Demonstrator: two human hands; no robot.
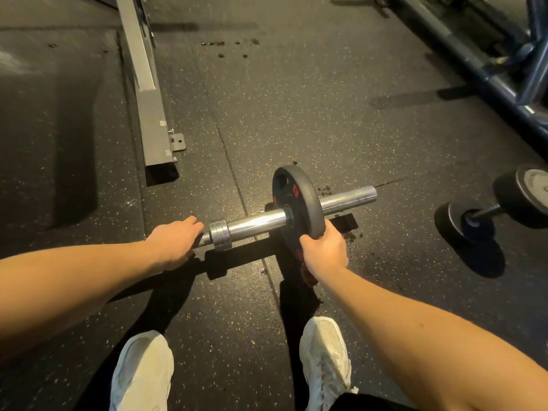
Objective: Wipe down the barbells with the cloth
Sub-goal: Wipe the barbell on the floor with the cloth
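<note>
Here the barbell [258, 222] lies low over the speckled rubber floor [341, 108] in the middle of the view, its chrome sleeve running from about 8 o'clock up toward 2 o'clock. A black weight plate [299, 203] with red markings sits upright on the sleeve, with bare chrome showing on both sides of it.

The left hand [175, 243] comes in from 9 o'clock on a straight, bare forearm. It lies knuckles-up on the thin shaft just beside the ringed collar [220, 234], the fingers [194, 225] held together and bent over the bar. Whether the thumb closes underneath cannot be told.

The right hand [324, 252] reaches in from 5 o'clock and holds the plate at its lower rim. Its fingers are curled tight round the rim, the thumb pressed on the near face and the wrist roughly in line with the forearm.

Both arms stretch forward and down. Two white shoes – one [142, 372] at 7 o'clock, the other [324, 360] at 5 o'clock – stand on the floor below the bar.

Well apart from the barbell, a black dumbbell [498, 203] lies at 3 o'clock. A grey metal frame leg [148, 93] runs down from 11 o'clock, and dark blue rack tubing [486, 63] crosses the corner at 1 o'clock. Small dark spots mark the floor near the plate and again at 12 o'clock.
</note>
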